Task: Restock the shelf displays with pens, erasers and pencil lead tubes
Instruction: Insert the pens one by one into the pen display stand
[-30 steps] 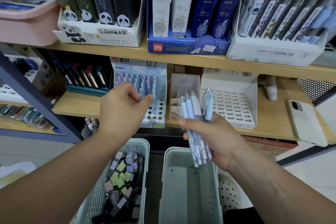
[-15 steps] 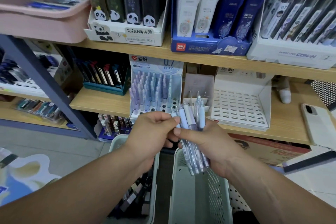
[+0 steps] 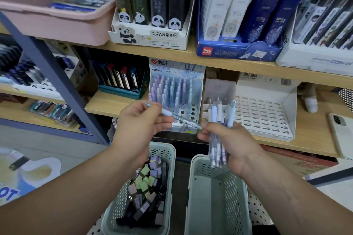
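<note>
My right hand (image 3: 232, 145) grips a bunch of pale blue and lilac pens (image 3: 219, 120), tips up, above the right basket. My left hand (image 3: 141, 122) pinches a single pale blue pen (image 3: 179, 118), held nearly level, its tip close to the bunch. Behind both hands stands the 0.7 mm pen display (image 3: 175, 97) on the lower shelf, mostly filled with lilac and blue pens, with free holes along its front rows. To its right sits a white display tray (image 3: 267, 116) full of bare slots.
Two pale green baskets stand below: the left basket (image 3: 170, 150) holds several pencil lead tubes, the right basket (image 3: 198, 177) looks bare inside. A phone (image 3: 342, 131) lies on the shelf at right. Lead tube boxes with pandas (image 3: 150, 15) and other displays fill the upper shelf.
My left hand came from the pen display to the bunch, then drew one pen out to the left. The view shifted left and down slightly.
</note>
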`<state>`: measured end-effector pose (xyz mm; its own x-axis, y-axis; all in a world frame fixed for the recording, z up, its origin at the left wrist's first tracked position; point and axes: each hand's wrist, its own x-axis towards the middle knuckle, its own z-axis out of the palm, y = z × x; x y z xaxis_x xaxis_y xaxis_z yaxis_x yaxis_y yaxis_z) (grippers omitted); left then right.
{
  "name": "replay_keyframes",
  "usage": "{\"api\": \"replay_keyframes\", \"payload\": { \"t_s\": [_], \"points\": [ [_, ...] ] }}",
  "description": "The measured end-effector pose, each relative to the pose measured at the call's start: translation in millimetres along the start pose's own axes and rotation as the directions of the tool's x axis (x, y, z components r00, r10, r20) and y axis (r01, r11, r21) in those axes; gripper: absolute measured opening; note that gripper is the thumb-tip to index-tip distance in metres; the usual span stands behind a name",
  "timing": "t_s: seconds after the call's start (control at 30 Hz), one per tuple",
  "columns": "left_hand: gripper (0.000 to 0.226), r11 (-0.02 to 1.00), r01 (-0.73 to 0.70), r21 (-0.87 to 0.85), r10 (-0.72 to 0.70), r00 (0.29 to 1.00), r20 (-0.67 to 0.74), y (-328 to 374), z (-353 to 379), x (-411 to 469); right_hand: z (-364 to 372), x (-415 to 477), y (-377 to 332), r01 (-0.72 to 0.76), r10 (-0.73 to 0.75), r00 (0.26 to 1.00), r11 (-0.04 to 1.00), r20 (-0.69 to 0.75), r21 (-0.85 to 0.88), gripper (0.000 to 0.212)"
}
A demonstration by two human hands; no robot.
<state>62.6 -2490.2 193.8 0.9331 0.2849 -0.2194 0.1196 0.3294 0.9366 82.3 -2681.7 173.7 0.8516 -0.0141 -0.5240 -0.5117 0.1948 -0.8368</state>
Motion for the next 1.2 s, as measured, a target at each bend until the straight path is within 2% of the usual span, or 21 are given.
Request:
{"api": "replay_keyframes", "payload": {
  "t_s": [0.1,0.27,0.37,0.43,0.53,0.6,0.8,0.97,1.1,1.2],
  "points": [
    [0.009,1.0,0.01,0.025,-0.011,0.999,0.052,1,-7,0,3,0,-1,-0.014,0.015,1.0,0.999,-0.026,0.03,0.035],
    [0.019,0.994,0.049,0.094,-0.063,0.986,0.154,-3,-16,-2,8,0,-3,0.0,0.003,0.998,0.998,-0.056,0.059,0.032],
    [0.016,0.974,0.091,0.209,-0.133,0.972,0.195,-5,-25,1,9,1,-5,0.045,-0.041,0.996,0.998,-0.082,0.044,0.031],
    [0.015,0.929,0.113,0.353,-0.213,0.942,0.26,-4,-29,2,8,2,-5,0.097,-0.097,0.991,0.995,-0.092,-0.005,0.03],
    [0.025,0.802,0.055,0.595,-0.314,0.886,0.341,-7,-31,0,10,3,-1,0.201,-0.216,0.975,0.962,-0.06,-0.185,0.027],
    [0.015,0.787,0.019,0.617,-0.312,0.875,0.371,-10,-28,-3,14,0,2,0.258,-0.274,0.962,0.919,-0.012,-0.297,0.025],
    [0.004,0.753,-0.156,0.64,-0.197,0.874,0.444,-20,-23,2,24,-8,6,0.318,-0.318,0.946,0.861,0.068,-0.397,0.023],
    [0.013,0.711,-0.247,0.658,-0.134,0.872,0.471,-19,-18,8,21,-9,1,0.266,-0.281,0.96,0.92,-0.01,-0.287,0.028],
    [0.015,0.623,-0.316,0.715,0.083,0.936,0.342,-13,-18,19,9,-3,-4,0.252,-0.275,0.958,0.942,-0.08,-0.22,0.03],
    [0.018,0.603,-0.347,0.718,0.293,0.934,0.205,-6,-17,29,1,-2,-6,0.238,-0.266,0.959,0.944,-0.1,-0.228,0.025]
  ]
}}
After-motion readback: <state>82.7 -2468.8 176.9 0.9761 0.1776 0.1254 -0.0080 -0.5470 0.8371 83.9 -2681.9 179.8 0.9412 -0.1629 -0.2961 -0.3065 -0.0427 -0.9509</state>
